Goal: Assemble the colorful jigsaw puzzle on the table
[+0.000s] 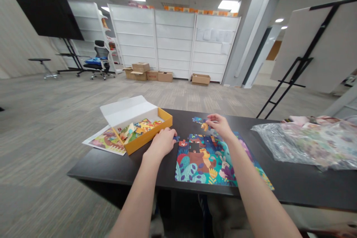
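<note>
A partly joined, colourful jigsaw puzzle (pixel 200 163) lies on the black table, with a dark gap near its upper left. My right hand (pixel 219 124) is above the puzzle's upper edge, its thumb and fingers pinched on a puzzle piece (pixel 205 126) with an orange shape on it. A loose blue piece (pixel 196 119) lies just left of that. My left hand (pixel 165 140) rests between the yellow box and the puzzle, fingers curled beside a small dark blue piece (pixel 176 138); whether it grips this piece is unclear.
An open yellow box (pixel 147 136) with loose pieces stands at the left, partly over a printed picture sheet (pixel 107 142). Clear plastic packaging (pixel 309 143) covers the right of the black table (pixel 111 165). Cardboard boxes and white shelves are far behind.
</note>
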Available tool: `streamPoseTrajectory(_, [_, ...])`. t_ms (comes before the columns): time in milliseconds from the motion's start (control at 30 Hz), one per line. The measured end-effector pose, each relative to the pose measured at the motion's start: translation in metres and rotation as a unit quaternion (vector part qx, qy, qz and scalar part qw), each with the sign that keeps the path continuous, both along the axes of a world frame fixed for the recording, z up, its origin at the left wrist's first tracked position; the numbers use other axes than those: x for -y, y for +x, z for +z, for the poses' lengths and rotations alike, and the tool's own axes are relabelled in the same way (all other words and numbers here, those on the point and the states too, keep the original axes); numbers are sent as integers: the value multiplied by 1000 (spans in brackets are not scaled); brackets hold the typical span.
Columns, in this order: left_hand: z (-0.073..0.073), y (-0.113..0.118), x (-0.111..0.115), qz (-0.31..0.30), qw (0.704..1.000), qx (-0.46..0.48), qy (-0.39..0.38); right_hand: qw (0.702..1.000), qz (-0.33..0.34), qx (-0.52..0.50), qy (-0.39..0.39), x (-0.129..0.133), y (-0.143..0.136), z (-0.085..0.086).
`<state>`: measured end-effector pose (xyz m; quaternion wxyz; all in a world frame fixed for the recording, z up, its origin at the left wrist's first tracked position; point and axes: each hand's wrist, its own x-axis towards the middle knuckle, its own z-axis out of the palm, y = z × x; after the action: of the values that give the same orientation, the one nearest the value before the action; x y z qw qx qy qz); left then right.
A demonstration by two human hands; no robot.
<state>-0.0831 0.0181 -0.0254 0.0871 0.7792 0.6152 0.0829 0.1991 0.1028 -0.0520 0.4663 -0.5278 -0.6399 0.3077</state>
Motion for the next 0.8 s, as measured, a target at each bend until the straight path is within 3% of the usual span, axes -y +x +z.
streamPoseTrajectory(100, [0,1,1,0,1000,0,-1,997,29,-55,-50,5,1,4])
streamPoseTrajectory(200, [1,1,1,0,1000,-2,-4,995,52,-39,-74,9,-2,4])
streamPoseTrajectory(533, [0,1,1,3,1000,1,-1,991,100,78,-54,8,-5,1])
streamPoseTrajectory(800, [4,-1,2,13,999,39,2,984,91,155,-21,6,-9,-5])
